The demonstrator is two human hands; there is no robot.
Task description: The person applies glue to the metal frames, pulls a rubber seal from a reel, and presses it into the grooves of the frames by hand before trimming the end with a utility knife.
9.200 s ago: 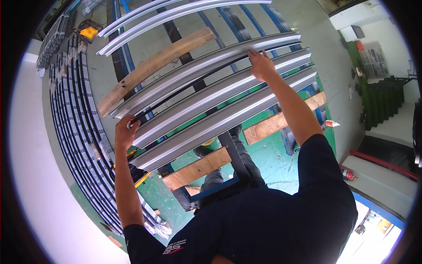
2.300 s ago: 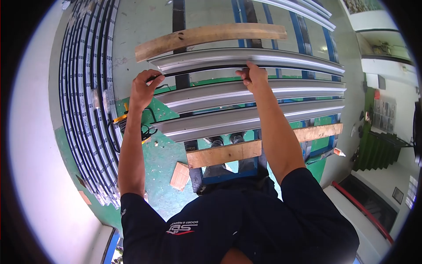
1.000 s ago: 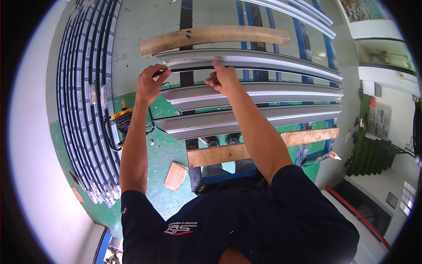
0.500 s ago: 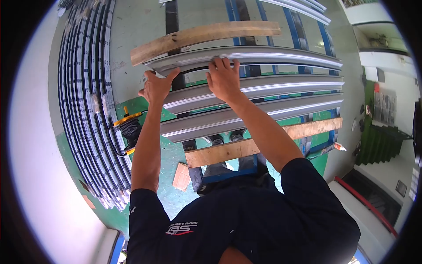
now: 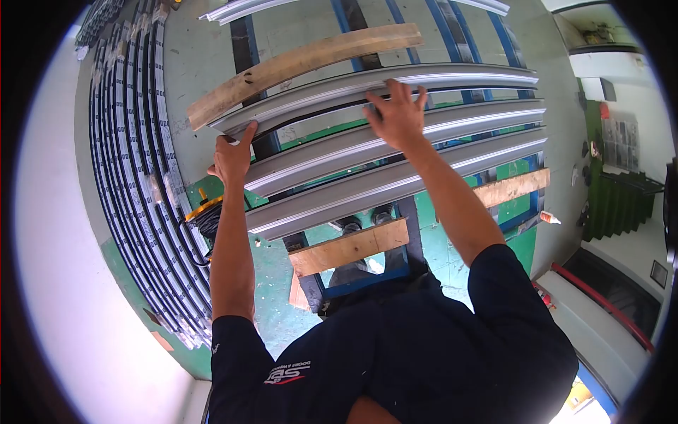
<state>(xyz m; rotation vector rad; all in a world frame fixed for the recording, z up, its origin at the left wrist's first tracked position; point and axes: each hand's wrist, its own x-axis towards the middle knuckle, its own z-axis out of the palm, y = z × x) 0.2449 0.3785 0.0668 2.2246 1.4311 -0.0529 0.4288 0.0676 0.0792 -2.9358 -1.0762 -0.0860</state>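
Note:
A grey aluminium profile [image 5: 311, 92] lies crosswise at the far side of the rack. My left hand [image 5: 232, 159] is closed at its left end, with the thumb lying along the near edge; the fingertips are partly hidden. A thin black strip [image 5: 311, 115], like a rubber seal, runs along the near edge of that profile. Further right, my right hand [image 5: 399, 120] has its fingers bent over the strip and the profile edge, with the strip passing between thumb and fingers. Two more grey profiles, a middle one [image 5: 311, 159] and a near one [image 5: 318, 205], lie nearly parallel to it.
Wooden boards lie beyond the profiles [image 5: 304, 62] and on the near side [image 5: 353, 247]. Blue and black rack bars [image 5: 353, 28] run beneath. A cable reel [image 5: 205, 215] stands left, beside long wrapped profiles [image 5: 134, 177]. A small bottle [image 5: 549, 218] is at the right.
My right hand has moved right along the far profile, and its fingers have spread a little. My left hand remains at the profile's left end. The whole view has shifted slightly.

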